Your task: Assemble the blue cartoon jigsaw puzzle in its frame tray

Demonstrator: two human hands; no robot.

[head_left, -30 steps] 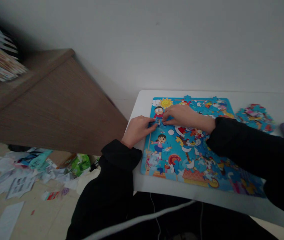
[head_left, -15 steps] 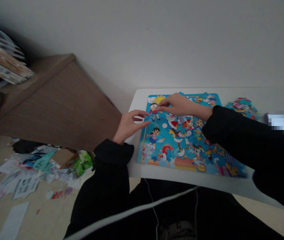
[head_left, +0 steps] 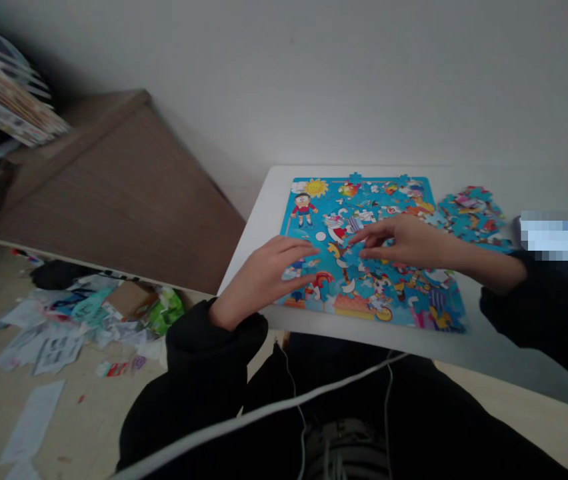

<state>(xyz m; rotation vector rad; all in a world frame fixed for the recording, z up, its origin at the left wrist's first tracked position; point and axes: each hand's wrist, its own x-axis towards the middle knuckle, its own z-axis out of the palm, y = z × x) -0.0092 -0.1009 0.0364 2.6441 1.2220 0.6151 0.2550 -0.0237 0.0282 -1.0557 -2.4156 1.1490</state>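
- Cable [head_left: 264,410], white, runs across your dark lap and up out of view on the left, with a thinner white wire [head_left: 387,413] hanging beside it.
- Left sleeve [head_left: 209,353] and right sleeve [head_left: 514,300] are black; the right one is pushed back further, baring your wrist.
- Left hand [head_left: 261,283]: open, fingers spread and reaching over the lower-left part of the jigsaw puzzle [head_left: 288,220]. It holds no visible piece, and you can't tell whether the fingertips touch.
- Right hand [head_left: 404,243]: also open, fingers stretched toward the puzzle's middle, just beside your left fingertips. It holds no visible piece, and contact is again unclear.
- The puzzle lies flat on a white table [head_left: 259,233], set in from the near edge, between your hands and the far side. It shows cartoon figures and a sun on blue, with white shapes around its middle.
- Loose pieces [head_left: 469,217] lie heaped just right of the puzzle, with a pixelated patch [head_left: 557,240] beside them.
- Left of the table, torn papers [head_left: 49,347], a cardboard scrap [head_left: 129,300] and a green plastic bag [head_left: 167,310] litter the floor [head_left: 114,427].
- Beyond them stands a wood-grain cabinet [head_left: 129,207], with a stack of printed sheets [head_left: 4,100] at far left, blurred.
- White wall [head_left: 314,87] closes off the view.
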